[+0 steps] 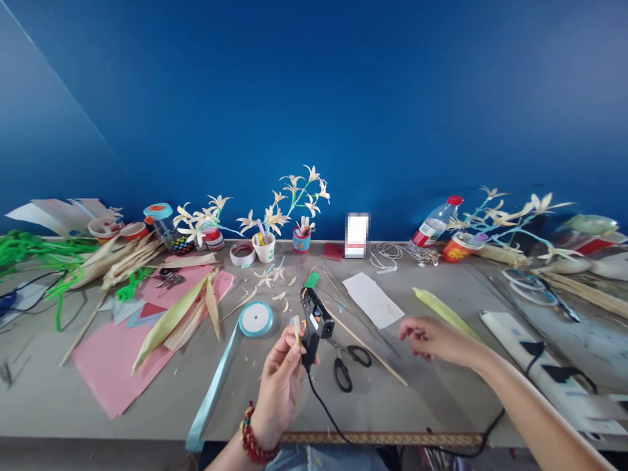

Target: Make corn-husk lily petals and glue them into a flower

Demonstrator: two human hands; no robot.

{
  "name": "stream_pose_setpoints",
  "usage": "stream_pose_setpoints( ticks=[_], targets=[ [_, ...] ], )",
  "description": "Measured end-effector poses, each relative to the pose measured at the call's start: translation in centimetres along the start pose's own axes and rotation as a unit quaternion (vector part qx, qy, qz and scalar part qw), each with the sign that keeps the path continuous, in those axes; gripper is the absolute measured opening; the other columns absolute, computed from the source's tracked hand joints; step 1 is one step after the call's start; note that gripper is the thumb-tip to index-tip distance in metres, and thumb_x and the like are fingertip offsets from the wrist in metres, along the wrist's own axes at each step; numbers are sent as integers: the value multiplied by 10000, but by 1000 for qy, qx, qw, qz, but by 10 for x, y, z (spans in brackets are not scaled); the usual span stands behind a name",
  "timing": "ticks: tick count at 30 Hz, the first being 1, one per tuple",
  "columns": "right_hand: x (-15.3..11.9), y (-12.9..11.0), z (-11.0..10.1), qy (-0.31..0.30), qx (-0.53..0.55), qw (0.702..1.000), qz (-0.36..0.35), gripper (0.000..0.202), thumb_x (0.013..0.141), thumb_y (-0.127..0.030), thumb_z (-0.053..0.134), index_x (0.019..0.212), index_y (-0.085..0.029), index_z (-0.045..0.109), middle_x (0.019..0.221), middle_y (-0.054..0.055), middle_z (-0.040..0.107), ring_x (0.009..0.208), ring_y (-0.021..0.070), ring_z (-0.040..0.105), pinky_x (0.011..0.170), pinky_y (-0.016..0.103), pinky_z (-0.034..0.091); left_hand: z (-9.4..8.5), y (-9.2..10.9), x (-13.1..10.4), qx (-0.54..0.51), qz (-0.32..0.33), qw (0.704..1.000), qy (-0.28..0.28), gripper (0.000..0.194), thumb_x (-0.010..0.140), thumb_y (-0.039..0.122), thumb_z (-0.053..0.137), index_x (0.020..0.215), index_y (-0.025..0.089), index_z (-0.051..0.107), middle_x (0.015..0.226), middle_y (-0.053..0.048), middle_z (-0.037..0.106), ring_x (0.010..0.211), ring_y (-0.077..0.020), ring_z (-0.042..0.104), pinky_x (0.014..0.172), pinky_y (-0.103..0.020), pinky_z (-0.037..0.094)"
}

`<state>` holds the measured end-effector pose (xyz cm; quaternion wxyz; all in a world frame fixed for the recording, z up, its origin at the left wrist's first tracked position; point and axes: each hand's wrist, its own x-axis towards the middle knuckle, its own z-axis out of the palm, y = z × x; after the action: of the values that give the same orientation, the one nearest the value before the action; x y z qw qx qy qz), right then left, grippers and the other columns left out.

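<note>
My left hand point(282, 373), with a red bead bracelet at the wrist, pinches a small pale husk piece point(296, 329). A black corded device point(316, 320) stands tilted against the same hand, and a fingertip shows behind its lower end; its exact kind is unclear. My right hand point(422, 337) hovers over the table at the right, fingers loosely bent, with nothing visible in them. Black-handled scissors point(360, 355) lie between the hands, beside a thin stick point(375, 356). Left of the device rests a roll of light blue ribbon point(256, 320), its tail trailing toward the front edge.
Pink paper sheets point(112, 366) and a greenish corn husk point(169, 320) lie left. A white paper point(375, 301), another green husk point(444, 309) and a white power strip point(534, 366) are right. Husk flowers point(275, 219) stand in a cup point(263, 248) by the blue wall.
</note>
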<state>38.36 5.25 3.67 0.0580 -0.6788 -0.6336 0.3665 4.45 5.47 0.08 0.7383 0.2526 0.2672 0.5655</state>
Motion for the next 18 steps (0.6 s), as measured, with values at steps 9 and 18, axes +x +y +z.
stream_pose_setpoints(
  ticks=[9,18],
  targets=[
    [-25,-51,30,307,350,848,-252,52,856,-259,719,864,-209,732,864,46,715,600,157,673,564,289,581,0,-4,1,9,13,1000,-17,170,835,286,734,730,165,675,993,-40,533,851,-164,536,722,-273,524],
    [-40,-130,87,368,290,805,-364,244,903,-53,605,1017,-244,705,891,54,774,714,190,742,648,322,639,1,-4,-3,41,13,999,-1,206,799,311,767,712,168,645,993,-44,564,879,-177,564,760,-263,494]
  ],
)
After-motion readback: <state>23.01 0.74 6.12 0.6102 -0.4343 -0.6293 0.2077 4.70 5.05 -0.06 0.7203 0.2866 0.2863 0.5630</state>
